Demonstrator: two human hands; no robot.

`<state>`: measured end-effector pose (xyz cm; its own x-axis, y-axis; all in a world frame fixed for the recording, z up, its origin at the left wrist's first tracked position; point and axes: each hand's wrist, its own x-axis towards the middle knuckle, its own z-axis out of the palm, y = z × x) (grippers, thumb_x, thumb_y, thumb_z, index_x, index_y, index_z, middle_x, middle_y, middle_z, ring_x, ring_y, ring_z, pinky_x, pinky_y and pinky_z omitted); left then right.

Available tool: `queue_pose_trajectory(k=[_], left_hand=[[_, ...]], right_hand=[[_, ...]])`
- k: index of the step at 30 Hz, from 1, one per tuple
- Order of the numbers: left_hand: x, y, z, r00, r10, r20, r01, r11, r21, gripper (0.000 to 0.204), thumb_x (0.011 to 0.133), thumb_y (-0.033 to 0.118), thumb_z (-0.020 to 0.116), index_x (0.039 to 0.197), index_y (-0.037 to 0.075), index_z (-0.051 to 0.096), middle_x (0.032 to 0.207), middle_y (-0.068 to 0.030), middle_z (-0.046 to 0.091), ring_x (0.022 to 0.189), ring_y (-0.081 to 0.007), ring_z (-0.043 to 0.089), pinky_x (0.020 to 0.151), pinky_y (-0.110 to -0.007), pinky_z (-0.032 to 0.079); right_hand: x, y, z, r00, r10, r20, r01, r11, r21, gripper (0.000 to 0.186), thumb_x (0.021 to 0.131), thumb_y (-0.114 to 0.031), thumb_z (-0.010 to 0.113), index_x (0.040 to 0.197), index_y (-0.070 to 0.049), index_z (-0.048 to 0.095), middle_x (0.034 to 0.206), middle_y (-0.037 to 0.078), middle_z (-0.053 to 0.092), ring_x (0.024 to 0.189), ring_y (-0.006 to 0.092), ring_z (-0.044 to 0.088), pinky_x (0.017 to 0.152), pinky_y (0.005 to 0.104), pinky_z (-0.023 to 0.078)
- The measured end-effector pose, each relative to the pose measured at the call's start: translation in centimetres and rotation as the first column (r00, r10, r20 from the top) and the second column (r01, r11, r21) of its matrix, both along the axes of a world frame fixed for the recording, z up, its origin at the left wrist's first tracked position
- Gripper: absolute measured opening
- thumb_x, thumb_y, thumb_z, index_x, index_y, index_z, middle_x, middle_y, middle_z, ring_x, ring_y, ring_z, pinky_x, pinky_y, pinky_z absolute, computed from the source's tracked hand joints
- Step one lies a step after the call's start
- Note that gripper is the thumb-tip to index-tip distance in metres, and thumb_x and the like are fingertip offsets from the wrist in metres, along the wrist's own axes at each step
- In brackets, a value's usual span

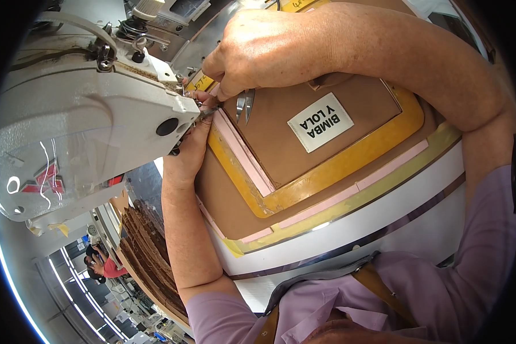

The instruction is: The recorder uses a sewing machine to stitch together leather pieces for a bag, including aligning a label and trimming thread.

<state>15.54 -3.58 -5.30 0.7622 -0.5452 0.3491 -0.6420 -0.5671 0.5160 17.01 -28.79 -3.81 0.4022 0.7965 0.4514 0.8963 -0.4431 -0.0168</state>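
Observation:
A flat brown panel (278, 152) with a white label (321, 122) lies in front of me, framed by a yellow template (327, 186). Pink strips (243, 152) run along the frame's inner left edge. My right hand (269, 49) reaches over the panel from the right, its fingers bent down and closed. Metal thread snips (245, 106) stick out below the palm, their handles hidden. My left hand (190, 143) comes up beside the sewing machine head (109, 109). Its fingertips are pressed together close to the right fingertips near the needle area; what they pinch is hidden.
Brown pieces (149, 258) are stacked on the left, below the machine. A white curved table edge (350, 223) lies between the panel and my body. Another person in a red top (112, 268) works far off at the lower left. A thread spool (148, 8) tops the machine.

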Motion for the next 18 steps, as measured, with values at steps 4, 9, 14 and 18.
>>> queue_pose_trajectory(k=[4,9,14,18], left_hand=[[-0.19,-0.13,-0.10,0.998,0.025,-0.060,-0.028,0.998,-0.049,0.015,0.093,0.008,0.077,0.106,0.001,0.073,0.102,-0.0059,0.072,0.108,-0.0220,0.063,0.105,-0.040,0.046],[-0.07,-0.05,-0.37,0.998,0.023,-0.057,-0.026,0.998,-0.055,0.015,0.093,0.006,0.076,0.107,0.001,0.071,0.101,-0.0061,0.071,0.104,-0.0219,0.064,0.105,-0.042,0.046],[0.62,-0.34,-0.71,0.995,-0.019,0.097,0.025,0.998,-0.064,0.015,0.092,0.005,0.076,0.105,0.003,0.070,0.103,-0.0061,0.070,0.106,-0.0242,0.064,0.106,-0.043,0.046],[0.22,-0.54,-0.65,1.000,-0.002,0.018,0.004,0.993,-0.115,0.015,0.089,0.002,0.076,0.100,0.003,0.066,0.103,-0.0067,0.067,0.112,-0.0246,0.059,0.104,-0.042,0.045]], right_hand=[[-0.07,-0.04,0.30,0.999,-0.022,-0.042,0.020,0.999,-0.041,0.022,0.082,-0.016,0.068,0.101,-0.016,0.080,0.096,0.007,0.075,0.095,0.0276,0.073,0.073,0.0417,0.059],[-0.31,0.14,0.88,0.995,-0.021,-0.097,0.011,0.995,-0.104,0.030,0.085,-0.013,0.071,0.114,-0.015,0.079,0.117,0.013,0.073,0.095,0.0297,0.075,0.080,0.0369,0.061],[-0.54,-0.05,0.88,0.996,0.007,0.085,0.008,0.983,-0.183,0.028,0.082,-0.008,0.071,0.109,-0.011,0.079,0.110,0.011,0.071,0.088,0.0269,0.076,0.074,0.0354,0.063],[-0.83,-0.13,0.95,0.994,0.007,0.109,0.016,0.977,-0.211,0.025,0.080,-0.006,0.071,0.103,-0.009,0.079,0.104,0.011,0.070,0.084,0.0250,0.076,0.071,0.0348,0.063]])
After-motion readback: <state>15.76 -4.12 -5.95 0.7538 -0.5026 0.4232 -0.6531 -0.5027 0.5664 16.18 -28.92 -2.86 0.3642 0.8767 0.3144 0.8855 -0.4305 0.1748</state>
